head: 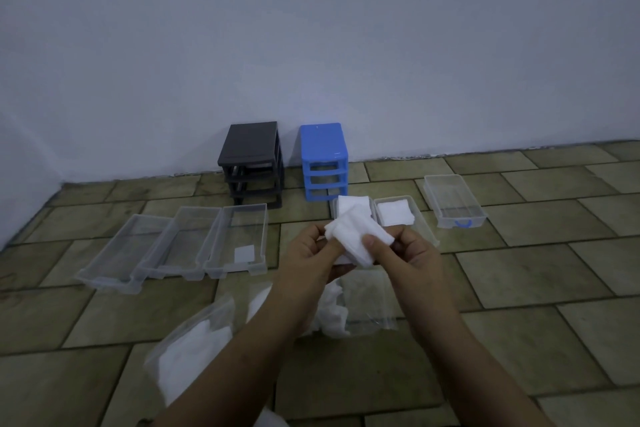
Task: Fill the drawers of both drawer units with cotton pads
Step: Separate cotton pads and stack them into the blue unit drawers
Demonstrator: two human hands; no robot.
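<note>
Now both hands are up over the floor, left hand [310, 250] and right hand [403, 250] each pinching one wad of pads [356, 236], sorting it between curled fingers. Filling is under way: two clear drawers by the blue unit [323, 161] hold pads, one drawer [394, 215] with a neat stack. The three drawers [173, 246] before the black unit [254, 163] look nearly bare. Next, I'd say, lay this wad in a drawer squarely. No readable writing anywhere.

Left hand [308, 253], right hand [407, 253]: fingers curled, pinching.
</note>
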